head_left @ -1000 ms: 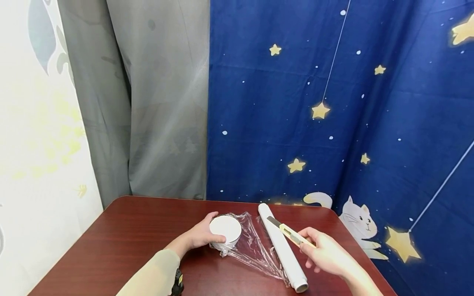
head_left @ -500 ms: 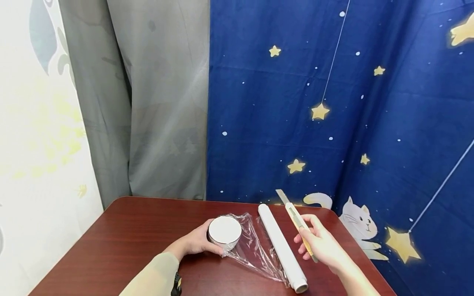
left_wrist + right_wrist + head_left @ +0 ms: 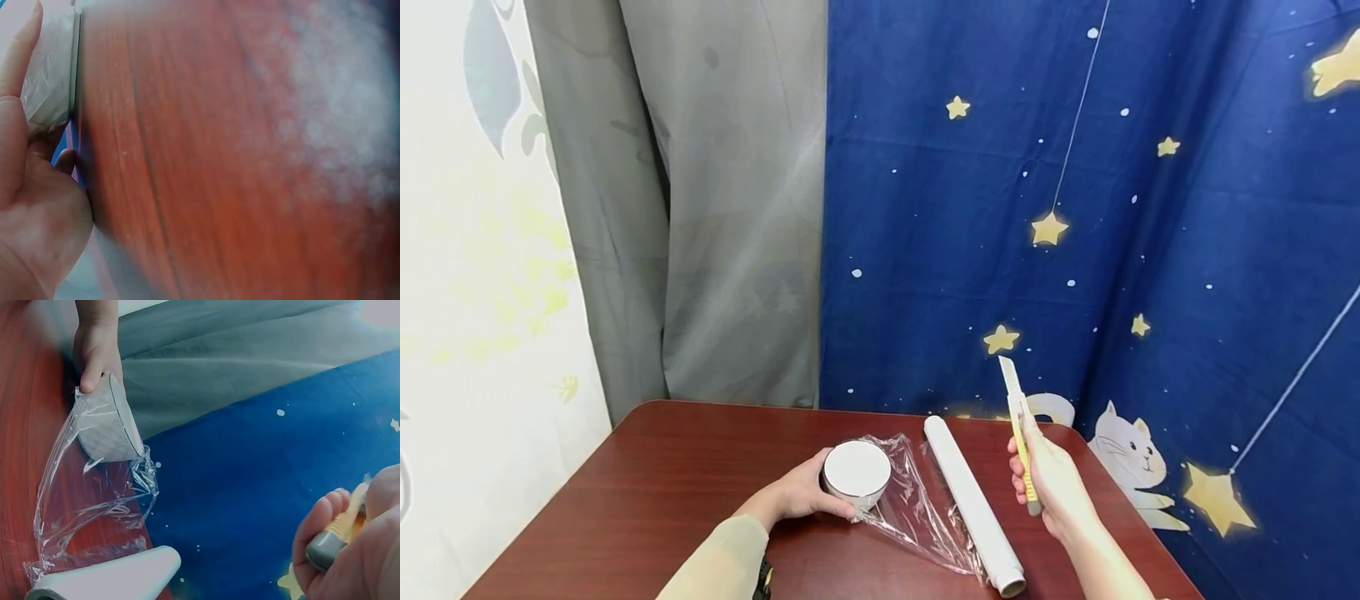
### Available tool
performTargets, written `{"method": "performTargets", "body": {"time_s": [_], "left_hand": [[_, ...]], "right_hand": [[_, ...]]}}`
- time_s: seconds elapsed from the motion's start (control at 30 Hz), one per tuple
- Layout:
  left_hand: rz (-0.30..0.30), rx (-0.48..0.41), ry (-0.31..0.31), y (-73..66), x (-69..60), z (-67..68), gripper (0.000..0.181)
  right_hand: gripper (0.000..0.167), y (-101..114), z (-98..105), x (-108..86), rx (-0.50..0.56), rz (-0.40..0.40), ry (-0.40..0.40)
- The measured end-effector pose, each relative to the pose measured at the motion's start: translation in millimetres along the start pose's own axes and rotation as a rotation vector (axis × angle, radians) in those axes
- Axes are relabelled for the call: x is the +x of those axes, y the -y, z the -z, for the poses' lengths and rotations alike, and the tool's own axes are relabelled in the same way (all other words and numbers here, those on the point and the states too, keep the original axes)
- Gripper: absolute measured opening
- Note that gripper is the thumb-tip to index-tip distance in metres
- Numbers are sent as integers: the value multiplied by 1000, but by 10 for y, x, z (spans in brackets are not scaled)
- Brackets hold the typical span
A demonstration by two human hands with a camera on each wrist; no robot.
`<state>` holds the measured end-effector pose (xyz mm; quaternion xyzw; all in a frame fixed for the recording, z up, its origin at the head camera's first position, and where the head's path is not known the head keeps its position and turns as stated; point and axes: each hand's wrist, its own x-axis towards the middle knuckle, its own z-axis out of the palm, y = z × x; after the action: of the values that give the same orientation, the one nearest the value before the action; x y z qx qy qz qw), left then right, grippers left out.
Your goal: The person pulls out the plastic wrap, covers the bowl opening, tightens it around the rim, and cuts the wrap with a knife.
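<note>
On the table, a round container (image 3: 857, 469) with a flat white top stands in the head view. My left hand (image 3: 801, 492) grips its left side, the thumb at the front and the fingers behind it mostly hidden. Clear plastic wrap (image 3: 917, 521) clings to the container's side and stretches to a white roll (image 3: 972, 504) lying to its right. Beyond the roll, my right hand (image 3: 1054, 479) holds a yellow utility knife (image 3: 1021, 435) raised, its blade out and pointing up. The knife's grey end (image 3: 325, 550) shows in the right wrist view.
The dark red wooden table (image 3: 700, 467) has rounded far corners. Behind it hang a grey curtain (image 3: 745, 250) and a blue star-patterned curtain (image 3: 925, 250). A pale patterned curtain (image 3: 497, 292) hangs at the left.
My right hand has lifted the knife away from above the roll, turning its blade from leftward to upward. My left thumb has slid from the container's top edge down to its side.
</note>
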<state>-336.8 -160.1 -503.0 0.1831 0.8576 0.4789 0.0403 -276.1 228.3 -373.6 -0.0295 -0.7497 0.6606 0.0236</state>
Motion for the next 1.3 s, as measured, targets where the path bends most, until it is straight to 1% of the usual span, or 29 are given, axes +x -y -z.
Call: {"method": "performTargets", "body": {"time_s": [0.23,0.4,0.57,0.8,0.97,1.3], "left_hand": [[11,-3,0,12,4,-11,112],[23,-5,-1,30,-3,-7,111],[16,-5,2,38,-13,-10,110],[23,-4,-6,25,2,-13,109],[29,-1,-5,21,7,-7,109],[44,-17,-3,49,32,-10,112]], "right_hand": [[59,-18,3,9,26,64,-35],[57,-20,9,-4,33,66,-58],[55,-23,16,-12,42,70,-68],[51,-8,11,-17,54,91,-48],[46,-15,-9,-23,54,127,-37],[35,37,-60,-66,68,170,9]]}}
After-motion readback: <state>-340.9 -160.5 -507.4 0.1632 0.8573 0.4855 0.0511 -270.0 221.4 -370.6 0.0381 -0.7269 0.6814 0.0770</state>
